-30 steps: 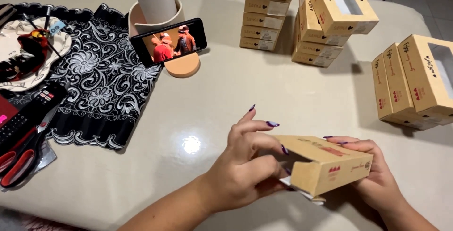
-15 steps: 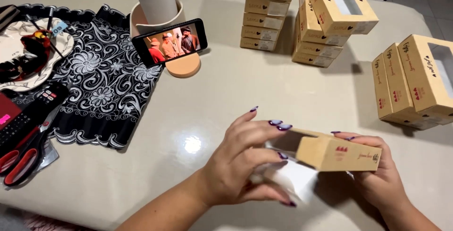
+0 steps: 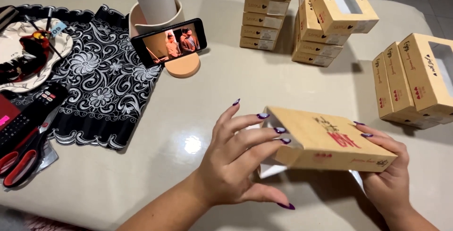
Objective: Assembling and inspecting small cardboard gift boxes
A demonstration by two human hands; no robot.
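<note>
A tan cardboard box (image 3: 330,140) with red and black print is held between both hands just above the beige table (image 3: 198,103). My left hand (image 3: 238,162) grips its left end, fingers laid over the top edge and thumb underneath, where white inner flaps show. My right hand (image 3: 389,174) supports the right end from below and behind, fingertips curled over the far edge. The box lies on its side, its top face tilted toward me.
Stacks of similar tan boxes (image 3: 269,12) stand at the back, more windowed boxes (image 3: 415,85) at the right. A phone (image 3: 170,41) leans on a round stand with a white tube. A black-and-white cloth (image 3: 94,89), remote, scissors (image 3: 21,158) and plate lie left.
The box has been turned in my hands, so its broad printed face now shows on top. My left fingers have shifted onto its left end.
</note>
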